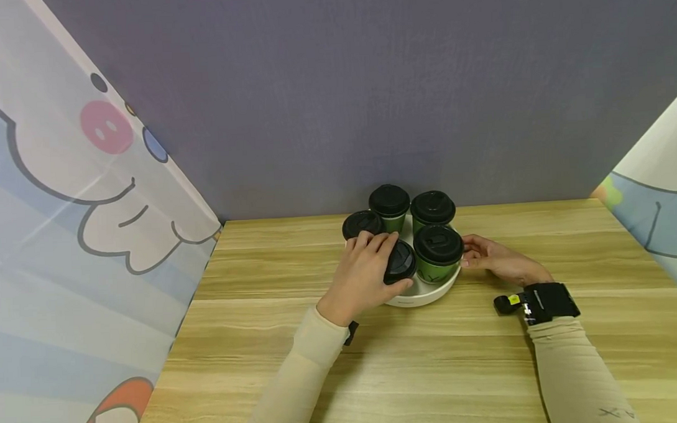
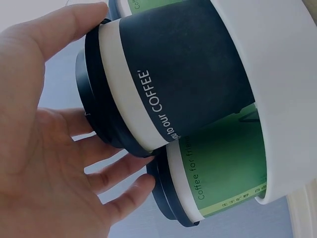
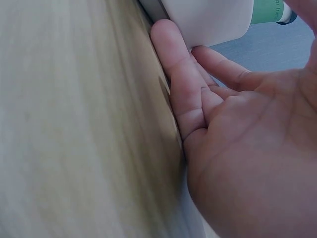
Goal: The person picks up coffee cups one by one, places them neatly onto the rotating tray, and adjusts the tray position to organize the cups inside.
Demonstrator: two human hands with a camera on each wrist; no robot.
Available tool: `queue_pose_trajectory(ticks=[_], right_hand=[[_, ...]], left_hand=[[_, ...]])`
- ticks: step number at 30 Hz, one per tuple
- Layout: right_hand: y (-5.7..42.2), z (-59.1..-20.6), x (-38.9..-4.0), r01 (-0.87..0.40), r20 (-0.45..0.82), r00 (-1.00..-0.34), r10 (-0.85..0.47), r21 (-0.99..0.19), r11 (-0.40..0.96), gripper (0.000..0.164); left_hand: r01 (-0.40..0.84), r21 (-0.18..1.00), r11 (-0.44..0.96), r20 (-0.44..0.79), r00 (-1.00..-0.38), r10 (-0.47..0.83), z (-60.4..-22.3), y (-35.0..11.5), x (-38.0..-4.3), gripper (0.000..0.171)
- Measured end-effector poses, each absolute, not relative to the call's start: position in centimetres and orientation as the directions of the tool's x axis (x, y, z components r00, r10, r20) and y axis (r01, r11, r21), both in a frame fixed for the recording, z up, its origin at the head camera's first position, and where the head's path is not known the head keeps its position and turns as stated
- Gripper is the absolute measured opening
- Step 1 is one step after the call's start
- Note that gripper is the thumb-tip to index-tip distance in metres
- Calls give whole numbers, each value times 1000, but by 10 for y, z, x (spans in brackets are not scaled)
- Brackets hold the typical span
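A round white tray (image 1: 413, 301) holds several paper coffee cups with black lids. My left hand (image 1: 363, 276) reaches over the front-left coffee cup (image 1: 400, 262). In the left wrist view its thumb and fingers span the lid of this dark-sleeved cup (image 2: 183, 69), which stands inside the tray wall (image 2: 290, 99). Two of the fingers reach toward the lid of a green cup (image 2: 228, 158) beside it. At the tray's right side is my right hand (image 1: 499, 262). Its fingers (image 3: 168, 42) lie low along the table, against the tray's white wall (image 3: 213, 22).
The tray stands near the back of a wood-grain table (image 1: 433, 370), close to a grey upright panel (image 1: 396, 97). Cartoon-printed cloth (image 1: 64, 215) hangs at the left, and more of it shows at the right.
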State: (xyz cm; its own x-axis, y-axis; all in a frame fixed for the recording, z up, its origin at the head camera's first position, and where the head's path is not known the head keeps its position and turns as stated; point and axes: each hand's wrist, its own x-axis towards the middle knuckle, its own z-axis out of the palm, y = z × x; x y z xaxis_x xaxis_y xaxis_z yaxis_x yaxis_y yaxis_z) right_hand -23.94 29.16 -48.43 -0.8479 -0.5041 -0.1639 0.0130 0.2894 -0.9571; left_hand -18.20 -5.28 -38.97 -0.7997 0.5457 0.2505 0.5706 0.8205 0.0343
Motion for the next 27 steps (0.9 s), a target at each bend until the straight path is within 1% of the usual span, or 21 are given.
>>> queue_pose_trajectory(ticks=[10,20,27], right_hand=[[293,-485,-239,6,-155,-849,-505,-959,284,61],[293,-484,-237,-35,-109,-835,-540,-967,251,56],[293,-485,-238,-14,-138,-839,-527,-961,275,60]], left_hand=[[586,25,810,238,-790,564,-394,-52,-183,87],[594,40,803,236,-787,570,-398,-52,-183,85],[599,54,799,224,-787,574,-399,-52,-183,85]])
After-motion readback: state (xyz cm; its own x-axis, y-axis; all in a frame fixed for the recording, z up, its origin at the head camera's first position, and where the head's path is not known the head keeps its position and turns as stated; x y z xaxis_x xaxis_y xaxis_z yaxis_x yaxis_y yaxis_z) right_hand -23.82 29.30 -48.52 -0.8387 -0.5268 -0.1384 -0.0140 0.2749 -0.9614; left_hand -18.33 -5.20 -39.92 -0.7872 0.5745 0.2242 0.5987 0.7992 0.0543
